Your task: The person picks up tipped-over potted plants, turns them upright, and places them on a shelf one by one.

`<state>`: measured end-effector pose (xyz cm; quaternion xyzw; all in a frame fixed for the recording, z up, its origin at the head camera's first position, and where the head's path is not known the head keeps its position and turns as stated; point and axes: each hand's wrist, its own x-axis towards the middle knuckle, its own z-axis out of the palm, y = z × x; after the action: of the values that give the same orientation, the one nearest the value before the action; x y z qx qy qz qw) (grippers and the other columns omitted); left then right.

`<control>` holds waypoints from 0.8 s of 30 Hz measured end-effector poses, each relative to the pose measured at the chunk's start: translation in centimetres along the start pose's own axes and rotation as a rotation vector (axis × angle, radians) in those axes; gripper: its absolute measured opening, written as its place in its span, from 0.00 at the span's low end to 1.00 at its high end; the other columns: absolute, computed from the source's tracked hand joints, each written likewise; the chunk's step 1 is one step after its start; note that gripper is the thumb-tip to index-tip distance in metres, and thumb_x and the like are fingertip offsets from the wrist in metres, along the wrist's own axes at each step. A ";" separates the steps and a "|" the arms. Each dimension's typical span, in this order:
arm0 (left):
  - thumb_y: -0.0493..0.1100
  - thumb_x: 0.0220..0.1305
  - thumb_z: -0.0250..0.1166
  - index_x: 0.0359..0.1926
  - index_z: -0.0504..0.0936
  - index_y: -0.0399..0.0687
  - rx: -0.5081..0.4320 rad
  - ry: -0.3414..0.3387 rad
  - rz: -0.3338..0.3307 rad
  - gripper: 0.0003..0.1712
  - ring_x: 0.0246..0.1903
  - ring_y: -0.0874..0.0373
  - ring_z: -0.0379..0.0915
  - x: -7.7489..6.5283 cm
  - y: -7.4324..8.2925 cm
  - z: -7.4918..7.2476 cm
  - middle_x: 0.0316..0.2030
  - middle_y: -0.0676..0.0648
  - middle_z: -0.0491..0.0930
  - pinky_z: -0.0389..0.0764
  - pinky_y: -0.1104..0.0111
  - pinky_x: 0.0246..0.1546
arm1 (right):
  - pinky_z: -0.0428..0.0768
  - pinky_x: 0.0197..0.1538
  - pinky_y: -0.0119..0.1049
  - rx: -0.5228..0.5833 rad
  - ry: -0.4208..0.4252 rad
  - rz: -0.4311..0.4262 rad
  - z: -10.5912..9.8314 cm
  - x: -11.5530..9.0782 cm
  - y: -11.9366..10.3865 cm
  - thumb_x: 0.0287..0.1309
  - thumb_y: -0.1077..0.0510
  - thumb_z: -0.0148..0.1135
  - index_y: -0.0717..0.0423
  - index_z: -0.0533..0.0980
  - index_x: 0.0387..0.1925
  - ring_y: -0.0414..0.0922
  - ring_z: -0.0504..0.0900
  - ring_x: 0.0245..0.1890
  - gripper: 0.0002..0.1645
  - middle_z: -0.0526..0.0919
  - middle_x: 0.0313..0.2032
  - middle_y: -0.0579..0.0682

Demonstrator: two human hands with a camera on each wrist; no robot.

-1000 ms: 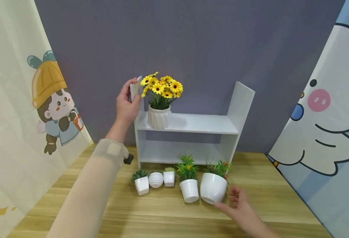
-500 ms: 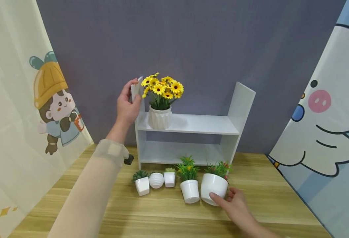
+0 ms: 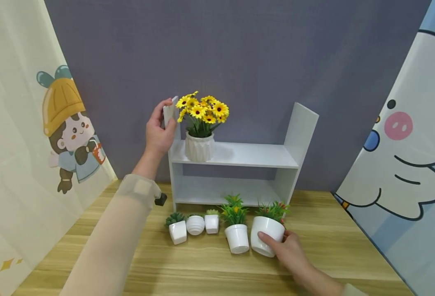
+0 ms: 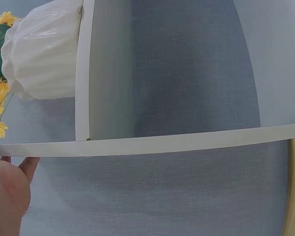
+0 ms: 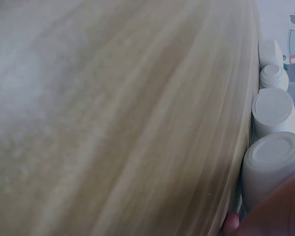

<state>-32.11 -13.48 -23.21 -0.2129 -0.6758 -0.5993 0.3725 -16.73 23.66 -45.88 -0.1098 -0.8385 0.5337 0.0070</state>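
Note:
My left hand (image 3: pixel 159 130) grips the top of the left side panel of a white two-tier shelf (image 3: pixel 254 154), thumb on its inner face. Beside that panel, a ribbed white pot of yellow flowers (image 3: pixel 199 147) stands on the upper tier. My right hand (image 3: pixel 293 255) holds the large round white pot with a red-flecked green plant (image 3: pixel 263 232), thumb on its near side, other fingers mostly hidden behind it. The pot lies tipped, with its base (image 5: pixel 274 150) showing in the right wrist view. Just left of it lies a smaller white pot with a yellow-green plant (image 3: pixel 236 238).
Farther left lie three small succulents: a square white pot (image 3: pixel 178 232), a ribbed round pot (image 3: pixel 195 225) and another small white pot (image 3: pixel 211 224). All rest on the wood-grain table (image 3: pixel 202 271) before the shelf. A grey backdrop (image 3: pixel 239 53) stands behind, printed curtains at both sides.
My right hand has closed in on the large pot, its thumb moving from the pot's lower edge up onto its side. My left hand keeps its grip on the shelf.

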 end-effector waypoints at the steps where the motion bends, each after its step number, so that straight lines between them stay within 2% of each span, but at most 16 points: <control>1: 0.26 0.75 0.55 0.72 0.75 0.35 0.001 0.000 0.000 0.27 0.75 0.46 0.73 0.0 0.0 0.0 0.79 0.43 0.73 0.77 0.72 0.56 | 0.85 0.53 0.43 0.000 -0.001 0.003 0.0 0.1 0.0 0.65 0.33 0.75 0.85 0.57 0.72 0.58 0.83 0.56 0.67 0.78 0.63 0.77; 7: 0.26 0.75 0.56 0.72 0.75 0.36 0.007 0.007 0.009 0.26 0.75 0.46 0.72 0.0 0.0 0.1 0.79 0.42 0.74 0.77 0.70 0.60 | 0.81 0.50 0.38 0.003 -0.004 0.019 0.2 0.1 -0.3 0.62 0.30 0.76 0.79 0.64 0.69 0.54 0.82 0.54 0.62 0.80 0.60 0.70; 17: 0.26 0.75 0.56 0.72 0.75 0.35 -0.001 0.010 0.022 0.27 0.74 0.44 0.73 -0.1 -0.1 0.1 0.79 0.41 0.73 0.77 0.73 0.57 | 0.80 0.50 0.37 0.030 -0.017 -0.001 0.2 0.0 -0.4 0.64 0.34 0.77 0.76 0.68 0.67 0.52 0.83 0.52 0.55 0.81 0.58 0.67; 21: 0.26 0.75 0.56 0.72 0.75 0.34 -0.009 0.006 0.022 0.27 0.75 0.45 0.73 0.0 -0.2 0.1 0.79 0.41 0.73 0.76 0.74 0.55 | 0.81 0.52 0.39 0.026 -0.023 -0.008 0.1 0.0 -0.5 0.64 0.35 0.77 0.76 0.65 0.70 0.54 0.83 0.55 0.56 0.80 0.61 0.69; 24: 0.26 0.75 0.56 0.72 0.75 0.34 -0.014 0.001 0.016 0.27 0.76 0.45 0.72 0.0 -0.3 0.1 0.79 0.42 0.73 0.76 0.74 0.55 | 0.83 0.59 0.45 0.014 -0.028 -0.009 0.0 0.0 -0.4 0.64 0.34 0.77 0.79 0.60 0.74 0.58 0.82 0.60 0.62 0.76 0.66 0.73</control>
<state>-32.34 -13.43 -23.37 -0.2208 -0.6697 -0.6011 0.3762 -16.84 23.51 -45.54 -0.0985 -0.8353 0.5410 -0.0016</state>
